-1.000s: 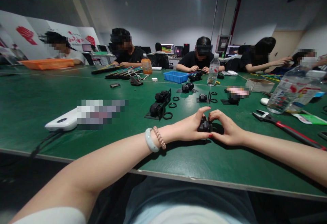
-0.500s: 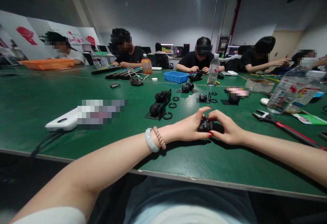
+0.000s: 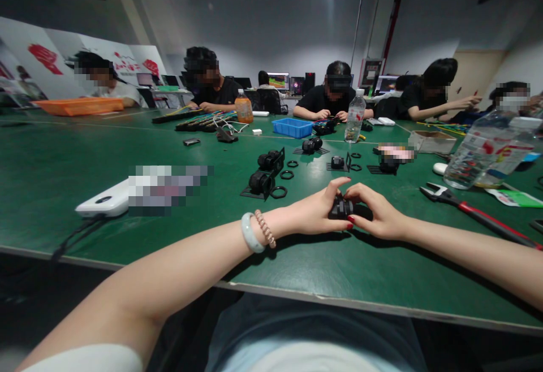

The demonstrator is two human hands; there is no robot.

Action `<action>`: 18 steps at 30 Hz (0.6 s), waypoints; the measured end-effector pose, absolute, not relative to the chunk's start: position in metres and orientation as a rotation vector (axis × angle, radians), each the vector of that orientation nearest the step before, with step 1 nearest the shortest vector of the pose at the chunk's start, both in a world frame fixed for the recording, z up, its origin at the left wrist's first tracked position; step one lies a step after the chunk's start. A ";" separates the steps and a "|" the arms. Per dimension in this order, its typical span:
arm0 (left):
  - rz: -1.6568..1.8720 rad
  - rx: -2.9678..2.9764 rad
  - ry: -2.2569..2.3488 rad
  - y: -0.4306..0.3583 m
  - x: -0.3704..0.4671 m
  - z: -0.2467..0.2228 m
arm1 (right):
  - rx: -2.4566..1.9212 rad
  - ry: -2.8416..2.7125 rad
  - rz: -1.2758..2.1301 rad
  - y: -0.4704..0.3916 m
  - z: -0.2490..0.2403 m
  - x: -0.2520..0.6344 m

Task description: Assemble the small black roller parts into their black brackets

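Observation:
Just above the green table (image 3: 190, 264), my left hand (image 3: 316, 211) grips a black cylindrical fitting (image 3: 340, 208) between thumb and fingers. My right hand (image 3: 377, 213) pinches the same fitting from its right side, thumb below and fingers above. Up and left of my hands stand black fittings on brackets (image 3: 262, 182), with a black ring (image 3: 279, 192) and more rings beside them. Farther back are another black pair (image 3: 311, 146), a small black fitting on a bracket (image 3: 337, 162) and one more black piece (image 3: 388, 165).
Red-handled pliers (image 3: 479, 211) lie right of my right hand, near large plastic bottles (image 3: 470, 151). A white power bank (image 3: 108, 199) with a cable is at the left. Across the table are a blue tray (image 3: 292, 128), cable bundles (image 3: 206, 121) and several seated people.

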State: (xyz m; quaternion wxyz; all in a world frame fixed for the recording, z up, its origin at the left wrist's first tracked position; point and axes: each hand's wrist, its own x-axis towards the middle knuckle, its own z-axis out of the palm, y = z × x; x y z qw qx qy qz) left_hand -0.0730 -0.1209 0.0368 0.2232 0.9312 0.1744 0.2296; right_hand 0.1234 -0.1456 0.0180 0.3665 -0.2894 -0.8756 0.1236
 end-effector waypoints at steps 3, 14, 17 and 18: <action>0.641 2.568 0.478 -0.121 -0.073 0.037 | -0.745 -2.250 0.337 -0.146 0.018 0.123; 0.629 2.578 0.484 -0.122 -0.073 0.039 | -0.759 -2.250 0.366 -0.146 0.018 0.124; 0.633 2.575 0.484 -0.122 -0.073 0.039 | -0.763 -2.250 0.332 -0.147 0.018 0.124; 0.635 2.572 0.484 -0.122 -0.073 0.039 | -0.761 -2.251 0.316 -0.147 0.019 0.123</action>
